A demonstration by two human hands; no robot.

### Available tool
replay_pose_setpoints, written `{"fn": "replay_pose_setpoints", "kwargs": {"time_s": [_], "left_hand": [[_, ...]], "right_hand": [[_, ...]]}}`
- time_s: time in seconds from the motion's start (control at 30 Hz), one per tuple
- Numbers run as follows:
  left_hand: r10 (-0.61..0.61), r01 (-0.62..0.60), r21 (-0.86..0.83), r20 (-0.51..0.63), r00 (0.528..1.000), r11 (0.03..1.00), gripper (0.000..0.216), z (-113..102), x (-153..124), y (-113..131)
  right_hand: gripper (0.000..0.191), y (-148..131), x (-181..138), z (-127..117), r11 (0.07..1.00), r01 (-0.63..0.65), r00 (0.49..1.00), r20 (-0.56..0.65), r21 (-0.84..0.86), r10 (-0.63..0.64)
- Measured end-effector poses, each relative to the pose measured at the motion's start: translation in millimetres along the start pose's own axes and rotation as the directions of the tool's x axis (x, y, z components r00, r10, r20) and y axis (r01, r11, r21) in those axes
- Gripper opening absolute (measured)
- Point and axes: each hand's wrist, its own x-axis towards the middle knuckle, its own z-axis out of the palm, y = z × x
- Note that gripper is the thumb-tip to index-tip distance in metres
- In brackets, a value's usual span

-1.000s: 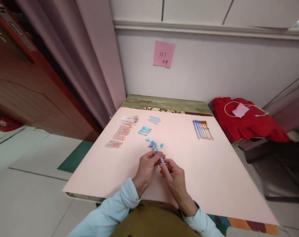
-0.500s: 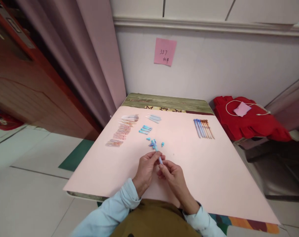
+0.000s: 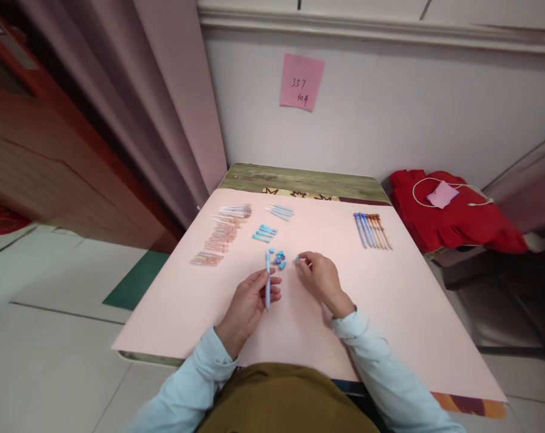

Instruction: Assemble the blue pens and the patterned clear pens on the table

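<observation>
My left hand (image 3: 247,300) is closed round a light blue pen (image 3: 267,288), held between thumb and fingers with its tip towards me. To the right, my right hand (image 3: 321,278) pinches a small blue pen topper (image 3: 298,258) at the tabletop; most of that piece is hidden by the fingertips. Between the hands and a little beyond lies a small heap of blue pen toppers (image 3: 279,257). Behind it are several bright blue pen barrels (image 3: 265,233) in a row, and farther back some pale blue, pointed barrels (image 3: 280,211).
Clear and pinkish pen parts (image 3: 220,237) lie in a column on the left. A row of blue and brown pens (image 3: 372,231) lies at the right. The table has a pink cover (image 3: 389,337). Beyond its right edge sits red cloth (image 3: 428,225) with a white cable.
My right hand has left the pen and moved right and away from me to a loose topper. My left hand has shifted left with the pen, which now stands straighter in view.
</observation>
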Motion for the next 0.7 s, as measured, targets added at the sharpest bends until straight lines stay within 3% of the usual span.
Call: {"fn": "replay_pose_setpoints", "kwargs": {"time_s": [0.2,0.27,0.33,0.37,0.43,0.53,0.6,0.7], "left_hand": [[-0.05,0.046,0.032,0.123,0.991,0.998,0.028,-2,-3,-2],[-0.051,0.044,0.05,0.138,0.989,0.998,0.028,-1,-5,0],[-0.052,0.042,0.072,0.154,0.987,0.997,0.029,2,-7,1],[-0.053,0.039,0.085,0.167,0.985,0.996,0.029,4,-8,2],[-0.057,0.034,0.118,0.195,0.979,0.992,0.03,7,-10,2],[-0.072,0.035,0.165,0.224,0.972,0.986,0.032,11,-12,2],[-0.08,0.037,0.182,0.236,0.968,0.983,0.031,12,-13,1],[-0.081,0.034,0.193,0.241,0.967,0.981,0.03,13,-15,0]], "right_hand": [[0.022,3,0,27,0.999,0.036,0.996,-0.087,0.003,-0.036],[0.021,6,0,26,0.994,0.016,0.994,-0.109,0.105,-0.004],[0.02,7,2,21,0.944,-0.058,0.989,-0.109,0.324,0.098],[0.022,5,3,18,0.875,-0.104,0.983,-0.085,0.474,0.163],[0.028,-1,5,10,0.636,-0.18,0.967,0.017,0.75,0.255],[0.034,-15,5,-1,0.305,-0.211,0.958,0.134,0.929,0.255],[0.034,-23,3,-6,0.229,-0.199,0.959,0.14,0.953,0.248],[0.033,-29,0,-9,0.218,-0.182,0.959,0.124,0.959,0.254]]}}
